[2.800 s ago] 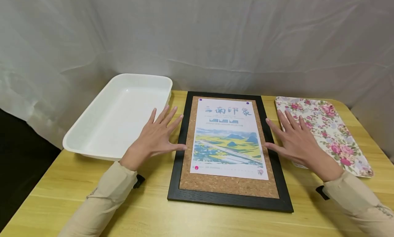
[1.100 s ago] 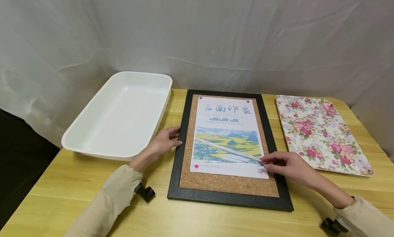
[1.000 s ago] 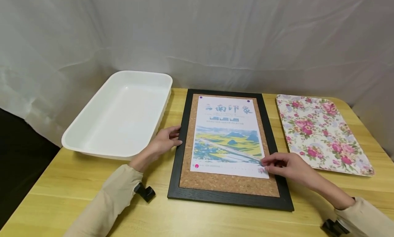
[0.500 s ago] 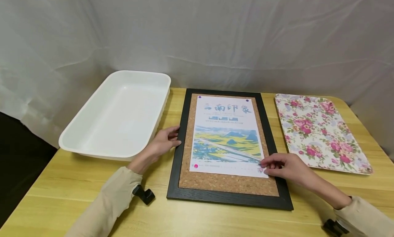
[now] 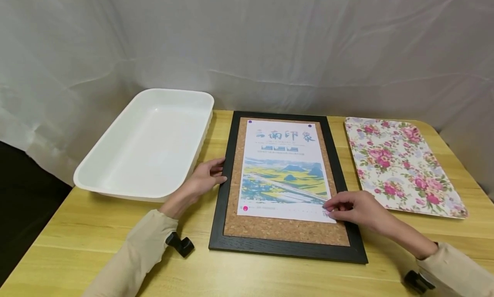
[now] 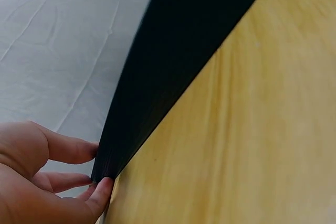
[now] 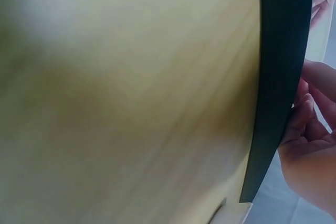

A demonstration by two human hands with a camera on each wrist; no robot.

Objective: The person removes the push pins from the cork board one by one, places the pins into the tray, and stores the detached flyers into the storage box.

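Note:
A black-framed cork board (image 5: 287,230) lies flat on the table, with a landscape poster (image 5: 285,177) pinned on it. Purple pins mark the poster's top corners, and a pink pin (image 5: 245,208) its lower left. My right hand (image 5: 360,207) reaches over the frame's right side, thumb and index finger pinching at the poster's lower right corner. A small pinkish push pin (image 5: 328,211) there is mostly hidden by the fingertips. On the opposite side, my left hand (image 5: 203,177) holds the frame's left edge; the left wrist view has its fingers and thumb at the black edge (image 6: 136,93).
To the left stands a deep white plastic tub (image 5: 143,147), close behind my left forearm. A floral tray (image 5: 405,168) lies right of the board. Grey cloth (image 5: 270,44) hangs behind the wooden table (image 5: 247,275).
Both hands, first spread over the board's sides, have come down: the left to the frame's edge, the right to the poster's lower right corner. Lately the right fingertips shifted slightly left.

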